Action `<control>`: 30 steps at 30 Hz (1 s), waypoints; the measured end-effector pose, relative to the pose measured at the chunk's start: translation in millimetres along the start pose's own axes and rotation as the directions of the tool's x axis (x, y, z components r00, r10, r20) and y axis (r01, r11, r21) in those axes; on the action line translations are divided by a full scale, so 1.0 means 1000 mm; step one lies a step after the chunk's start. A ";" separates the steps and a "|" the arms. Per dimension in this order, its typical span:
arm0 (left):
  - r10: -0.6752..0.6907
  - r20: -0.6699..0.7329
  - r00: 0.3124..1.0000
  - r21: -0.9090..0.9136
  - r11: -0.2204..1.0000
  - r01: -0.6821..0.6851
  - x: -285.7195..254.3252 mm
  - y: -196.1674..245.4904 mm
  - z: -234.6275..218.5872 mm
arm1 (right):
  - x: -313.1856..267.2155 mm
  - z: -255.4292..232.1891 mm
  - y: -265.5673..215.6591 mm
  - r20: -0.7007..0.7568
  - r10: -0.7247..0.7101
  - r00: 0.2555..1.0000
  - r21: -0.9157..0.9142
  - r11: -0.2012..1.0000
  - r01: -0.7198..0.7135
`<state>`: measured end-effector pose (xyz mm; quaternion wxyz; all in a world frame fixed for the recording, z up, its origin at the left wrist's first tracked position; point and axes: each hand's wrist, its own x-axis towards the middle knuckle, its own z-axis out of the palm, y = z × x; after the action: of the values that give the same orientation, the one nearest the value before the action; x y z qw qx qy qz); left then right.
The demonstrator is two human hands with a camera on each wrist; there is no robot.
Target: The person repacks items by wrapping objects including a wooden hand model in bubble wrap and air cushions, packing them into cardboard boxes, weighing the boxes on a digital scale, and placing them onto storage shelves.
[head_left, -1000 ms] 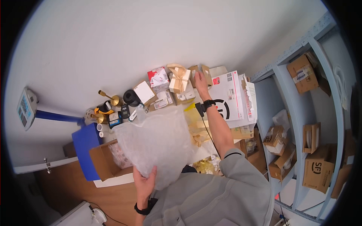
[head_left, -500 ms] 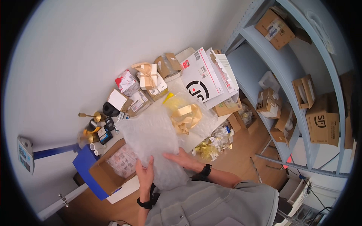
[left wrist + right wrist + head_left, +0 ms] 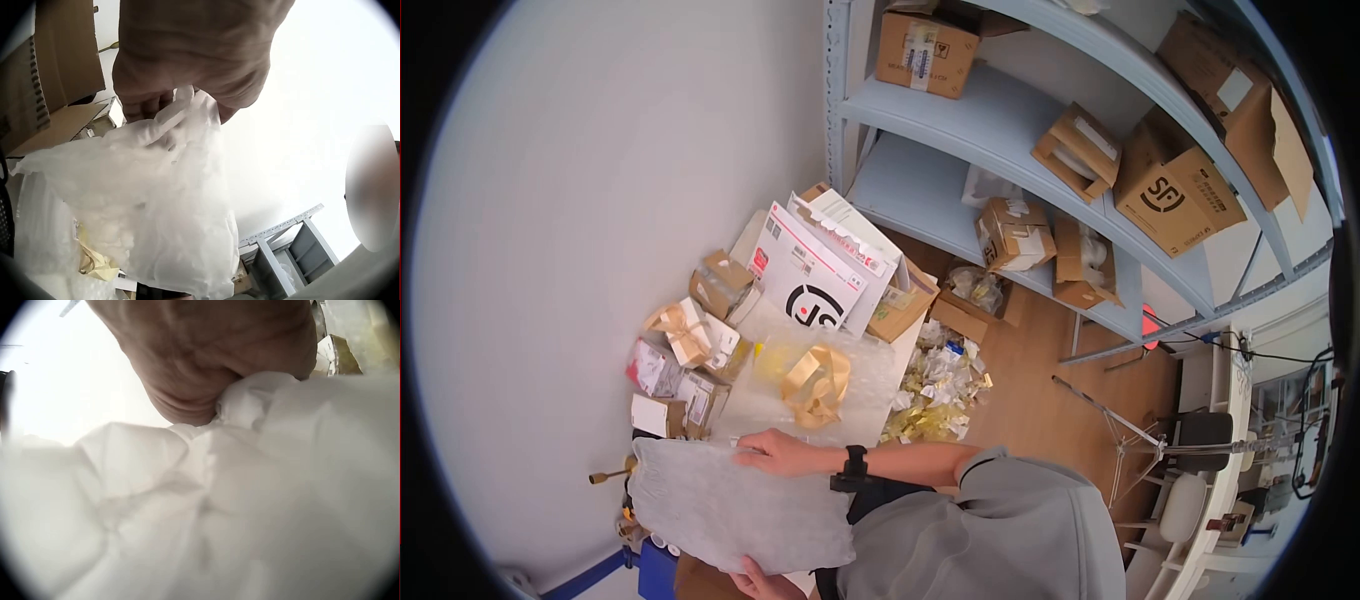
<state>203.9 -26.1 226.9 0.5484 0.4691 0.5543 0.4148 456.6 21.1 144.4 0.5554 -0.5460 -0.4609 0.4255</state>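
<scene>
A puffy sheet of translucent white plastic wrap (image 3: 730, 510) is held up in front of the person's body, over the near part of the table. The left hand (image 3: 760, 580) grips its lower edge; in the left wrist view the fingers pinch a gathered corner of the wrap (image 3: 169, 194). At the upper edge, the right hand (image 3: 785, 453) grips the sheet too. Crumpled folds of the plastic fill most of the right wrist view, bunched against the hand (image 3: 212, 369). Beyond the right hand, a gold ribbon (image 3: 815, 385) lies on clear bubble wrap (image 3: 868, 372).
Small boxes, one a ribbon-tied white box (image 3: 687, 335), stand along the wall. A large white SF carton (image 3: 805, 275) lies behind. Wrapping scraps (image 3: 940, 385) pile up beside the table. Grey shelving (image 3: 960, 110) with cardboard boxes rises at the right.
The right hand has come back from a cardboard box at the rear of the table to the plastic sheet, then to its upper edge. The left hand stays on it. The head view has turned right.
</scene>
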 end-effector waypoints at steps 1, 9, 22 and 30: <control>0.013 0.012 1.000 -0.003 1.000 -0.013 0.001 0.011 0.008 | -0.003 0.000 -0.003 -0.012 -0.013 1.000 -0.005 1.000 0.013; 0.018 0.019 1.000 0.229 0.973 -0.022 0.032 -0.003 0.019 | -0.083 -0.019 -0.005 0.165 0.168 0.972 0.261 0.943 -0.207; 0.053 0.210 0.976 -0.048 0.998 -0.044 0.030 0.027 0.087 | -0.088 -0.134 -0.010 -0.449 0.183 0.875 -0.105 0.961 -0.255; 0.077 0.144 0.987 -0.024 0.997 -0.074 0.020 0.038 0.072 | -0.006 -0.297 -0.033 -0.848 -0.026 0.529 0.026 0.996 0.091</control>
<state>278.7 -1.8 255.8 0.5754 0.5135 0.4911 0.4051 744.1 -49.7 183.2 0.7409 -0.6491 -0.1377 0.1041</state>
